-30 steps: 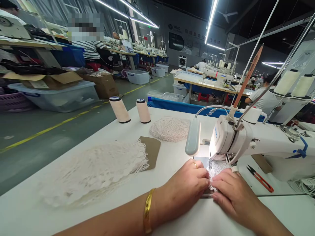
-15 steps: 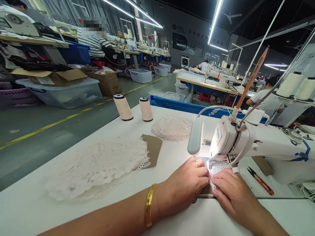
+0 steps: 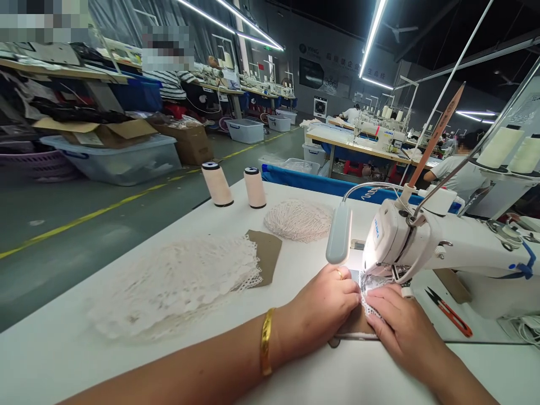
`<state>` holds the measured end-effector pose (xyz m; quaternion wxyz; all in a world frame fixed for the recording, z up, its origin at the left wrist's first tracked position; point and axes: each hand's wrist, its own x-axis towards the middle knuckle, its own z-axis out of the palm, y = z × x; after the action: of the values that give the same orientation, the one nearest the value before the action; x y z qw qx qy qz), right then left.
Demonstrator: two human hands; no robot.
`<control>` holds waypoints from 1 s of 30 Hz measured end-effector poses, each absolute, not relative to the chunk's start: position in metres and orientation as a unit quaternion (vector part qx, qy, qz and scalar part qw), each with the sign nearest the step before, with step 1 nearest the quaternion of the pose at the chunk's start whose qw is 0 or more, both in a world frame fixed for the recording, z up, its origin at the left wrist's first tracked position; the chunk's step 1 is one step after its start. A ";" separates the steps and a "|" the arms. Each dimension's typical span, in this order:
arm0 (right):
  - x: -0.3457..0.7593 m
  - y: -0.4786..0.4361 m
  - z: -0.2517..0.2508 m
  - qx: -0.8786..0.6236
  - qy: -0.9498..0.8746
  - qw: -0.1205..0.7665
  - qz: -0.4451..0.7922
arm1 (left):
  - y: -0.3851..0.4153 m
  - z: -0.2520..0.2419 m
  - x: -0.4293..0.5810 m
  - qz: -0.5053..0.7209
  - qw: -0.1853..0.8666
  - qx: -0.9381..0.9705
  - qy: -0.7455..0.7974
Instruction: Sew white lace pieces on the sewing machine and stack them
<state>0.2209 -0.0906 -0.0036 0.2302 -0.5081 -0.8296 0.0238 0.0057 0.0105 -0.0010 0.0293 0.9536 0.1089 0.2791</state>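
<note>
White lace (image 3: pixel 368 307) lies under the needle area of the white sewing machine (image 3: pixel 386 233), lit brightly by a lamp (image 3: pixel 339 233). My left hand (image 3: pixel 323 309), with a ring and a gold bangle, has its fingers curled and pinching the lace's left edge. From the other side my right hand (image 3: pixel 403 323) grips the lace between thumb and fingers, just below the machine head. The needle and presser foot are mostly hidden. Beneath the hands a brownish flat strip (image 3: pixel 356 326) shows on the machine bed.
A pile of white lace pieces (image 3: pixel 169 287) lies left, partly over brown card (image 3: pixel 268 256). Behind it are a rounded lace pile (image 3: pixel 297 219) and two thread cones (image 3: pixel 255 188). Orange-handled thread snips (image 3: pixel 449 312) rest right of my right hand. Co-workers sit at machines beyond.
The whole view has shifted slightly, so the table things appear a little further right. Both hands stay at the lace by the needle, and less lace shows between them.
</note>
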 end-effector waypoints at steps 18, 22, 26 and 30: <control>0.223 -0.085 -0.015 -0.537 -0.809 0.237 -0.026 | 0.027 0.005 0.014 0.267 0.151 0.921 0.241; 0.224 -0.086 -0.015 -0.537 -0.809 0.239 -0.011 | 0.030 0.008 0.013 0.228 0.151 0.929 0.250; 0.225 -0.090 -0.014 -0.528 -0.809 0.258 -0.024 | 0.024 0.018 0.005 0.211 0.073 0.938 0.265; 0.223 -0.094 -0.012 -0.505 -0.815 0.281 -0.048 | 0.010 0.029 -0.004 0.205 0.044 0.943 0.259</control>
<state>0.2230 -0.0938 -0.0122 0.2808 -0.5052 -0.8147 -0.0477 -0.0042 0.0103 0.0295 0.0443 0.9427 0.2594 0.2050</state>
